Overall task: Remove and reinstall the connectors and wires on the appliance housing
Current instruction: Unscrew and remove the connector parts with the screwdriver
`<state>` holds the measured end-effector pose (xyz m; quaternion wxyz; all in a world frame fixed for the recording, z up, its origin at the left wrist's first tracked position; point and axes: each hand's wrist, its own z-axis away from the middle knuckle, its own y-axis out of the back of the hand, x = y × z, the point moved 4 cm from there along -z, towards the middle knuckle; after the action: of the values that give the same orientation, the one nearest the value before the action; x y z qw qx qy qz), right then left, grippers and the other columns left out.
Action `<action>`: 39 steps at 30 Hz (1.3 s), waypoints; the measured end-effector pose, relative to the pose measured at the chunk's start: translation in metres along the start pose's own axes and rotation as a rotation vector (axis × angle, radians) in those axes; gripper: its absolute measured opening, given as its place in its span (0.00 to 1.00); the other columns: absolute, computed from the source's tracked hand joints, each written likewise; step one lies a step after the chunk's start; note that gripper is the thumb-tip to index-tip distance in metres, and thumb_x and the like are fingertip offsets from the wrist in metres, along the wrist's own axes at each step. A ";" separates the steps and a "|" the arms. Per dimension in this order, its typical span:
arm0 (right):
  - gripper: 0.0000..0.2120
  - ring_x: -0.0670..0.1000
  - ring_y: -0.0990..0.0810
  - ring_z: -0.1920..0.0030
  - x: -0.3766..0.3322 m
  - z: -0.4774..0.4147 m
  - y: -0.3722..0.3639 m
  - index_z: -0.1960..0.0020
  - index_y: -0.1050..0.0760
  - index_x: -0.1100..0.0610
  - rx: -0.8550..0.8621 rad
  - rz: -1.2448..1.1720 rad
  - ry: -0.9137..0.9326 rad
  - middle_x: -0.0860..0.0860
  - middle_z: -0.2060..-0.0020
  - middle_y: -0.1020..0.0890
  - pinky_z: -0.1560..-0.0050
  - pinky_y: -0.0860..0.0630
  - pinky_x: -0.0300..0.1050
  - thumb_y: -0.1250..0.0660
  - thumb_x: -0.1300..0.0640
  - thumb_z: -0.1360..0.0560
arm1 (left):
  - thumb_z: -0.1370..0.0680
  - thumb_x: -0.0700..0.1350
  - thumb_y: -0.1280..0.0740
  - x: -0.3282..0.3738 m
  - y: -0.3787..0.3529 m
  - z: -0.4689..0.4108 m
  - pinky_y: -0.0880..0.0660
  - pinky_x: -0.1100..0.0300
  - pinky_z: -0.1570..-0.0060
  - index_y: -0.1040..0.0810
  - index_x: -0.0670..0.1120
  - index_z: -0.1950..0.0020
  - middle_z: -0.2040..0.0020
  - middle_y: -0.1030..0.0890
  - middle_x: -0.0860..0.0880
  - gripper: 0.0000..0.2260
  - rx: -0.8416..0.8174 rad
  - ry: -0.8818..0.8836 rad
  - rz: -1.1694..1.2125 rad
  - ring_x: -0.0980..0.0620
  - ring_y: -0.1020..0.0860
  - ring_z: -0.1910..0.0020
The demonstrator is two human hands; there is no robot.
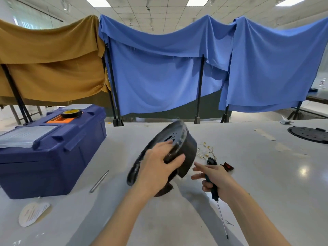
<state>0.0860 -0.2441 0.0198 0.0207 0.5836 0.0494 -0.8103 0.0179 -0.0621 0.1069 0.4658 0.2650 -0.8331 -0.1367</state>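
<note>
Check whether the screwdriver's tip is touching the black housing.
Apart. The head view shows the right hand holding the screwdriver with its tip pointing back toward the person, over the table, clear of the housing that the left hand grips.

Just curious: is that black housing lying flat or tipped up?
Tipped up: the left hand holds the housing steeply tilted.

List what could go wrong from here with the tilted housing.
The housing is tilted steeply, held by the left hand alone; it could slip and drop. Loose wires and switches lie just beside it and might get crushed or swept off. The screwdriver in the right hand points back toward the person's arm and could jab.
</note>
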 end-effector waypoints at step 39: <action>0.20 0.56 0.27 0.80 -0.019 0.000 0.001 0.71 0.42 0.56 0.212 0.726 0.208 0.52 0.78 0.41 0.78 0.40 0.38 0.34 0.69 0.32 | 0.29 0.52 0.25 -0.114 0.029 0.019 0.29 0.63 0.61 0.19 0.44 0.49 0.53 0.17 0.47 0.15 0.140 0.854 0.409 0.55 0.21 0.55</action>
<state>0.0923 -0.2451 0.0379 0.2406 0.6412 -0.2424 -0.6872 0.0411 0.0257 0.0305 0.7647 0.1587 -0.6097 0.1352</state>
